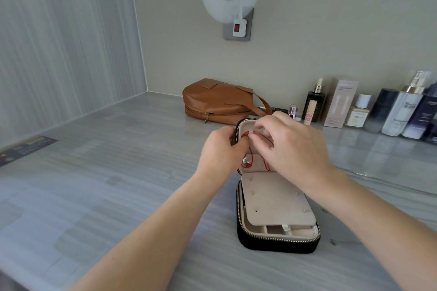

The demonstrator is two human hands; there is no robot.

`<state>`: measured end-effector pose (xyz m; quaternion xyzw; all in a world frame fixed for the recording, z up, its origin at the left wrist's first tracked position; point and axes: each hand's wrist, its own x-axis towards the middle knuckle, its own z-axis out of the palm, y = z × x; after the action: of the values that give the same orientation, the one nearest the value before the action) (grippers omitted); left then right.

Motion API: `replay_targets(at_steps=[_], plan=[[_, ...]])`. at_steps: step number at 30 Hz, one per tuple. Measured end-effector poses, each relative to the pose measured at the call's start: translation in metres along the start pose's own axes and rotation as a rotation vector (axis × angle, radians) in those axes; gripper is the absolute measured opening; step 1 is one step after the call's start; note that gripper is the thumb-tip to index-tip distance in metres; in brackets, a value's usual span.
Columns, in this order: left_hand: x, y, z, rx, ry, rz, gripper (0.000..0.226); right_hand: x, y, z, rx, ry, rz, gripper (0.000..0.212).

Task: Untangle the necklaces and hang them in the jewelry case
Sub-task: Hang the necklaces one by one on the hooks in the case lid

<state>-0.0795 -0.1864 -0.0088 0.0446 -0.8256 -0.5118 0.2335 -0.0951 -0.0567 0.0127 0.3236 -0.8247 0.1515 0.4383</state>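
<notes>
Jewelry case (279, 243), risk: the upright lid (238, 128) could be pushed back or the whole case shifted if the fingers pull the cord sideways, since only the left hand (220, 151) steadies it.
Red necklace (251, 156), risk: the cord could slip off its hook, judged to lie just under the right fingertips (256, 138), if it is let go before it is seated; the loose loops below the fingers could then re-tangle.
Pendant (246, 161), risk: it hangs below the left fingers and could be snagged by them.
Left hand: fingers curled narrow at the lid's left rim, pinching the red cord.
Right hand (293, 149): thumb and forefinger drawn close at the cord, the other fingers fanned; blur makes an actual grip impossible to tell.
Brown bag (217, 104): beyond the fingers, zipped, contents hidden.
Lid: the red necklace hangs inside it.
Padded flap (274, 198): nearer than the fingers, only small pegs seen.
Tray (274, 229): under the flap, mostly hidden.
</notes>
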Motion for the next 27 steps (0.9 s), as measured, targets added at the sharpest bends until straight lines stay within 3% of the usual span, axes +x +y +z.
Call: replay_targets(at_steps=[6,16,21,27], plan=[[0.0,0.0,0.001,0.01,0.003,-0.004,0.022,-0.005,0.002,0.008,-0.086,-0.07,0.017,0.014],[-0.001,0.002,-0.001,0.002,-0.017,0.01,0.017,0.009,-0.001,0.004,-0.031,-0.025,0.093,0.018],[-0.002,0.002,-0.001,-0.019,-0.029,-0.01,0.019,0.013,0.004,0.0,0.007,-0.143,0.245,0.024],[-0.004,0.002,-0.002,-0.005,-0.087,-0.006,0.014,-0.009,0.008,-0.007,-0.046,-0.278,0.125,0.03]])
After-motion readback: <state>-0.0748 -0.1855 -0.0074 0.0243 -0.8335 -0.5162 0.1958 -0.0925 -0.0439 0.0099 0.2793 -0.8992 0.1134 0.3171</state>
